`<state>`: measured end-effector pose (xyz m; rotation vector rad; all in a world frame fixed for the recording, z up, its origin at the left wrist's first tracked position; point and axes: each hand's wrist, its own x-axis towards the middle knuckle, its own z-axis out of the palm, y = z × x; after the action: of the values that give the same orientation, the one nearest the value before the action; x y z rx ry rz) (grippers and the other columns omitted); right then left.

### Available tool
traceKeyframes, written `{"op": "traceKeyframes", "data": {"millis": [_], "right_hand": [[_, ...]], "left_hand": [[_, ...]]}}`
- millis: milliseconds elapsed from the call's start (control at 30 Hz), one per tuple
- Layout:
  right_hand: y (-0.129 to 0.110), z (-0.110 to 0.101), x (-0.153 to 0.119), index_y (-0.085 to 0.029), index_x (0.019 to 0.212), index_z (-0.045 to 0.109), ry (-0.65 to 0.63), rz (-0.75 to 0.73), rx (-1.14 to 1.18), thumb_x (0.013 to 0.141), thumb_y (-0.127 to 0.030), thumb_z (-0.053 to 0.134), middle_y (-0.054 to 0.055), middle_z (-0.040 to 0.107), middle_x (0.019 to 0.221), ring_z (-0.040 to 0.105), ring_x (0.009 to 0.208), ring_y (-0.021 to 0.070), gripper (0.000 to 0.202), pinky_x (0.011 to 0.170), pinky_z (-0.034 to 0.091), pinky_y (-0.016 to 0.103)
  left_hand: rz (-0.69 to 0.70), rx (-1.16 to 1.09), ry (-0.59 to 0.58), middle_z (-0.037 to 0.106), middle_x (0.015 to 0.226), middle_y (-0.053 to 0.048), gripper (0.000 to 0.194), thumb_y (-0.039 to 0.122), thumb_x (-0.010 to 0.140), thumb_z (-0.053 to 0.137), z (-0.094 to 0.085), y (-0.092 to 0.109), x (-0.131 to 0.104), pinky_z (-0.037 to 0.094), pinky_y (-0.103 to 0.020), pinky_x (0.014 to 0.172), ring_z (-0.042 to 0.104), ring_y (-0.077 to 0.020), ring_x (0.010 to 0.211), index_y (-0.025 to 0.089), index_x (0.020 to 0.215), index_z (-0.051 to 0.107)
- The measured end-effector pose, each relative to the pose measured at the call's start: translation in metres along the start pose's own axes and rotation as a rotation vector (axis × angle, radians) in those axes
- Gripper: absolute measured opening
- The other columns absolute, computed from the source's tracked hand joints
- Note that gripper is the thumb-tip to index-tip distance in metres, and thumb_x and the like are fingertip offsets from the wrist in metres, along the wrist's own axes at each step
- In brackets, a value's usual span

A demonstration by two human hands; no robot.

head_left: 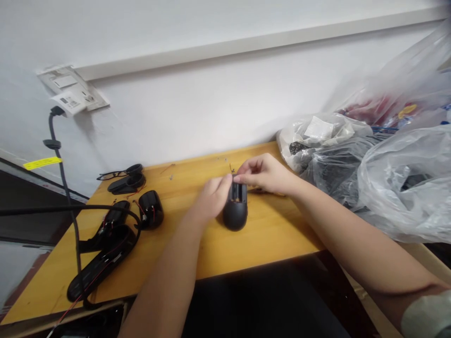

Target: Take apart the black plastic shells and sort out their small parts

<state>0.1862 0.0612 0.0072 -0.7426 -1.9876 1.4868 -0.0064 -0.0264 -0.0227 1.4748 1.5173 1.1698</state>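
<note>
There are two hands point(213, 195) point(262, 173), one table point(218, 256), one wall socket point(65, 80), one yellow tag point(42, 163) and at least five black casings point(235, 216).

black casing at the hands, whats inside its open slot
Inside the open slot of the black casing are dark recesses and a small coppery patch near the rounded end. The left hand and right hand cover part of the far end, hiding anything beneath.
</note>
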Motion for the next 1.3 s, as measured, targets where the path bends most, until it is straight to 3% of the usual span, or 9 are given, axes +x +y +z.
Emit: {"op": "traceKeyframes", "data": {"millis": [133,400,733,967,1300], "right_hand": [[-0.005,-0.005,-0.001,-0.011,0.086,0.080,-0.011,0.109,0.090,0.066,-0.056,0.098,0.004,0.071,0.072,0.054,0.058,0.0101,0.053,0.050,0.040,0.023],[-0.012,-0.003,-0.003,-0.010,0.079,0.079,-0.098,0.194,0.196,0.064,-0.043,0.099,0.001,0.065,0.059,0.051,0.052,0.0084,0.041,0.047,0.036,0.021],[-0.012,-0.003,-0.006,-0.013,0.078,0.078,-0.135,0.154,0.206,0.066,-0.021,0.077,0.001,0.068,0.064,0.055,0.057,0.0093,0.014,0.053,0.041,0.021],[-0.002,-0.004,-0.004,-0.014,0.075,0.070,-0.163,0.095,0.140,0.068,-0.027,0.075,-0.002,0.062,0.065,0.049,0.057,0.0080,0.015,0.054,0.033,0.022],[-0.002,-0.001,-0.004,-0.016,0.072,0.066,-0.116,0.086,0.121,0.065,-0.026,0.075,-0.002,0.061,0.064,0.050,0.057,0.0091,0.015,0.055,0.035,0.023]], "left_hand": [[0.024,0.037,-0.063,0.055,0.067,0.001,0.041,0.039,0.104,0.049,-0.005,0.002,0.002,0.042,-0.027,0.060,0.054,-0.0151,0.066,0.020,0.068,0.050],[-0.027,-0.072,-0.174,0.057,0.059,0.001,0.036,0.036,0.093,0.058,-0.008,0.003,0.003,0.049,-0.023,0.050,0.059,-0.0130,0.054,0.017,0.062,0.056],[-0.011,-0.041,-0.228,0.067,0.054,-0.003,0.031,0.026,0.082,0.055,-0.013,0.004,0.005,0.047,-0.022,0.048,0.062,-0.0131,0.048,0.016,0.054,0.063],[-0.040,-0.012,-0.249,0.067,0.051,-0.004,0.031,0.025,0.078,0.054,-0.012,0.005,0.004,0.047,-0.022,0.045,0.062,-0.0138,0.045,0.017,0.051,0.066],[-0.057,-0.030,-0.238,0.066,0.049,-0.004,0.028,0.024,0.073,0.052,-0.011,0.004,0.004,0.048,-0.022,0.046,0.062,-0.0139,0.044,0.017,0.049,0.066]]}}
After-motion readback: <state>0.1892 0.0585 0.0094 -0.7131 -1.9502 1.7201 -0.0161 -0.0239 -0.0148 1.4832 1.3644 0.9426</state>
